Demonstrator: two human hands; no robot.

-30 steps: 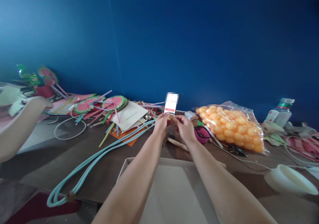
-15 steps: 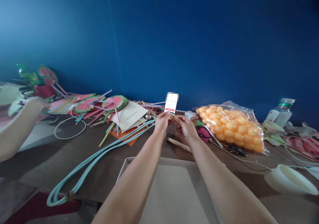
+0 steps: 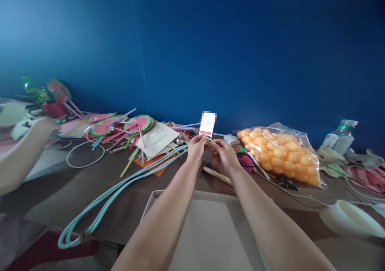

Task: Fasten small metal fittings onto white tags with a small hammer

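My left hand (image 3: 196,148) is closed in a pinch near the middle of the table, with a small shiny gold-and-silver piece (image 3: 208,139) at its fingertips. Close beside it, my right hand (image 3: 225,153) also has thumb and finger pinched together at that piece; what they grip is too small to make out. A bundle of light blue cords (image 3: 120,184) curves from the lower left up to my left wrist, and its far end is hidden there. Just beyond my fingers stands a lit phone (image 3: 207,125). Under my forearms lies a shallow pale box (image 3: 210,227).
Right of my hands are a clear bag of orange balls (image 3: 279,152), a bottle (image 3: 339,136) and a white tape roll (image 3: 350,219). Watermelon-patterned paper fans (image 3: 140,125) and papers (image 3: 158,139) lie left. A wooden stick (image 3: 217,175) lies below my hands. Another person's arm (image 3: 24,154) reaches in at left.
Both hands keep nearly the same pinch in the same spot. The whole view has shifted very slightly; the other person's arm has hardly moved.
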